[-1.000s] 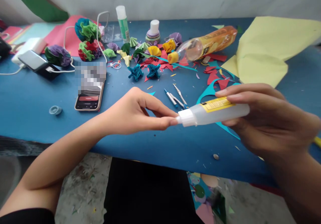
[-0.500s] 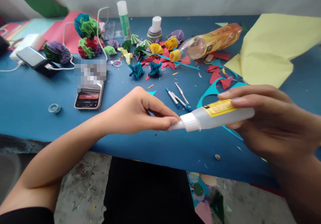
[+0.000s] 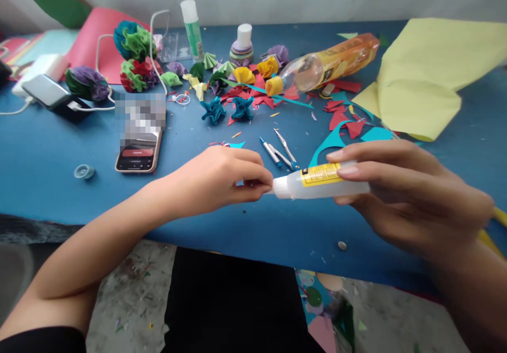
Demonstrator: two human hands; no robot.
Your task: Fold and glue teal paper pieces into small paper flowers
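My right hand [image 3: 412, 200] grips a translucent white glue bottle [image 3: 322, 183] with a yellow label, held on its side above the table. The white collar of the bottle points left. My left hand [image 3: 233, 176] is closed in a pinch around the bottle's narrow tip, and its fingers hide most of that tip. Just beyond the bottle lies a metal compass [image 3: 277, 150]. Two dark teal folded paper flowers [image 3: 242, 108] sit farther back. A cut turquoise paper piece [image 3: 327, 144] lies behind my right hand.
A phone [image 3: 138, 136] and a small grey cap [image 3: 84, 171] are at left. Paper flower balls [image 3: 134, 40], a glue stick [image 3: 193, 31] and an orange-labelled plastic bottle [image 3: 322, 68] stand or lie behind. Yellow paper [image 3: 420, 78] covers the back right; scissors-like yellow handles [image 3: 491, 237] show at right.
The glue bottle and my right hand have shifted left, and the bottle is now nearer level. My left fingers stay at the tip, slightly farther left.
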